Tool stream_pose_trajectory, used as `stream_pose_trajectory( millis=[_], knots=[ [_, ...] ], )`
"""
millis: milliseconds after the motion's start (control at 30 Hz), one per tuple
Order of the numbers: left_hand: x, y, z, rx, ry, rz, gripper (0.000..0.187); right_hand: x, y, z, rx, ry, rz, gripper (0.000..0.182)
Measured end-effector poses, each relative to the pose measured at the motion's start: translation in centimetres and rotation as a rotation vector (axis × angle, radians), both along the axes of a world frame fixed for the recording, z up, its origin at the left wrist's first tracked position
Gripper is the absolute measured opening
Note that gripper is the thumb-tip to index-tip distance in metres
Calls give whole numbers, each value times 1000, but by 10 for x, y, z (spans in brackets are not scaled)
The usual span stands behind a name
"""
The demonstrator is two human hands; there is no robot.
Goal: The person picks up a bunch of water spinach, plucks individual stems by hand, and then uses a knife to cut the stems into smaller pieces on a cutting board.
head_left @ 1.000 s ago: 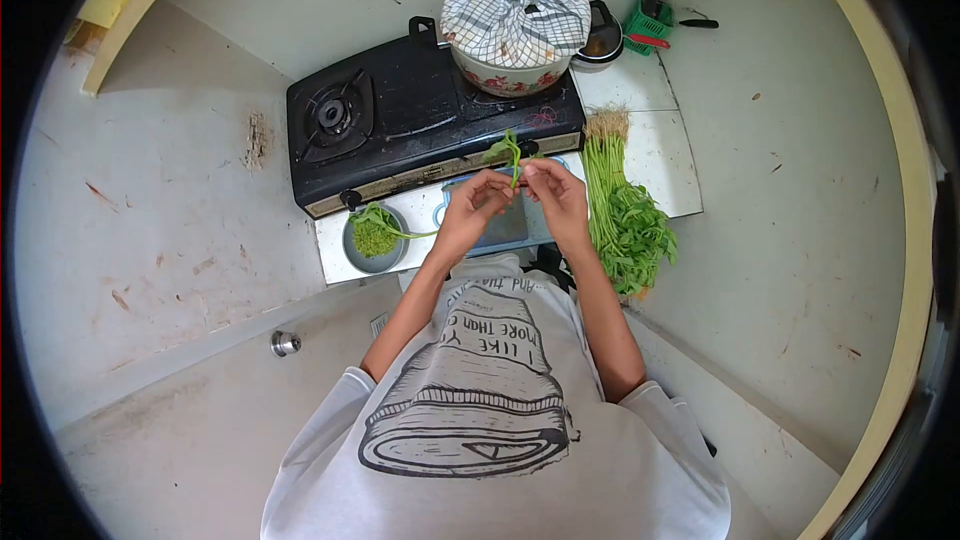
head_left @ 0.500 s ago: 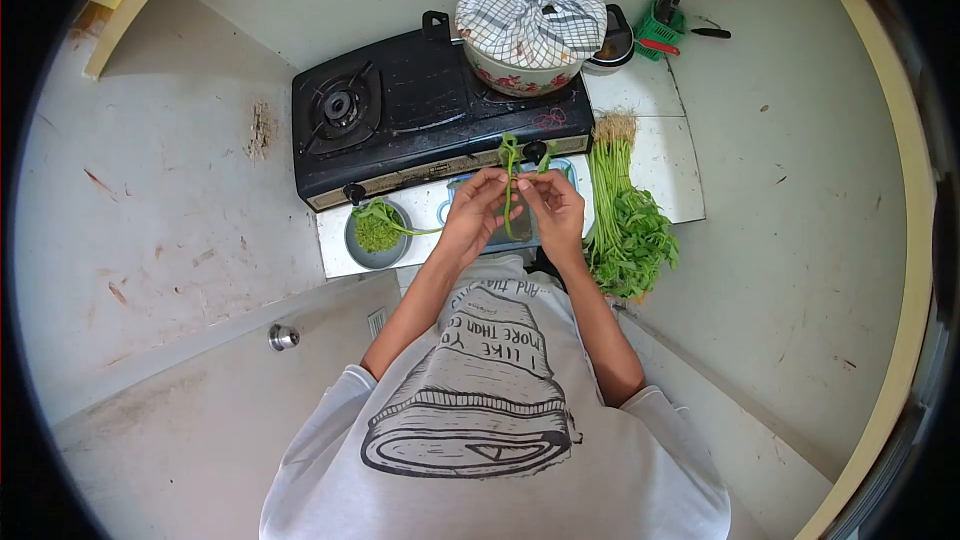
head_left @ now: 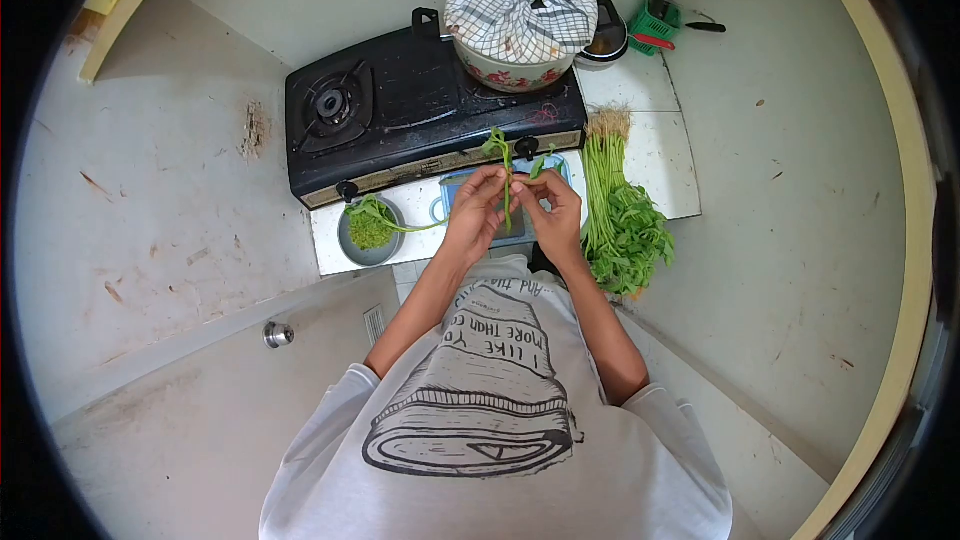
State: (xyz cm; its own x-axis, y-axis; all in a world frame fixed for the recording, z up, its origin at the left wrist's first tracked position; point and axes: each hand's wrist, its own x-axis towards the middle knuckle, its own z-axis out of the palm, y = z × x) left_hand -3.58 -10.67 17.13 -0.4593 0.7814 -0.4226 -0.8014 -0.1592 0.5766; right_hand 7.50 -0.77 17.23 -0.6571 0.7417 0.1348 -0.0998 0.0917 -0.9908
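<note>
Both hands (head_left: 474, 220) pinch a green stem (head_left: 508, 216), forearms (head_left: 420, 312) angled inward.

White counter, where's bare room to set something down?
Bare white tile lies between the leafy bundle and right wall, running up toward the green basket. The front strip is crowded: bowl, trailing stem, blue-rimmed tray beneath left hand, right hand.

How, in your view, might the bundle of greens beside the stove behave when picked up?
The bundle of greens would probably flop at its leafy end, where loose leaves fan out beyond slender stems. It might slip apart, since no tie shows around it. Being stems and leaves, it should be fairly light.
</note>
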Motion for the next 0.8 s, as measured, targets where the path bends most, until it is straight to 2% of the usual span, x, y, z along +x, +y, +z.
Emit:
stream_pose_trajectory(
  millis=[167,400,500,700,800],
  knots=[
    [5,6,-2,56,26,-28,12,8,3,-1,22,-13,-23,10],
    [15,11,6,-56,24,4,12,16,5,10,97,-78,-13,9],
    [13,12,1,-65,32,52,12,20,7,7,200,-85,61,9],
    [3,9,5,-142,165,71,15,30,20,-12,-276,38,-29,12],
    [6,4,2,-147,162,71,17,52,51,-40,-207,-175,-31,15]
  ],
)
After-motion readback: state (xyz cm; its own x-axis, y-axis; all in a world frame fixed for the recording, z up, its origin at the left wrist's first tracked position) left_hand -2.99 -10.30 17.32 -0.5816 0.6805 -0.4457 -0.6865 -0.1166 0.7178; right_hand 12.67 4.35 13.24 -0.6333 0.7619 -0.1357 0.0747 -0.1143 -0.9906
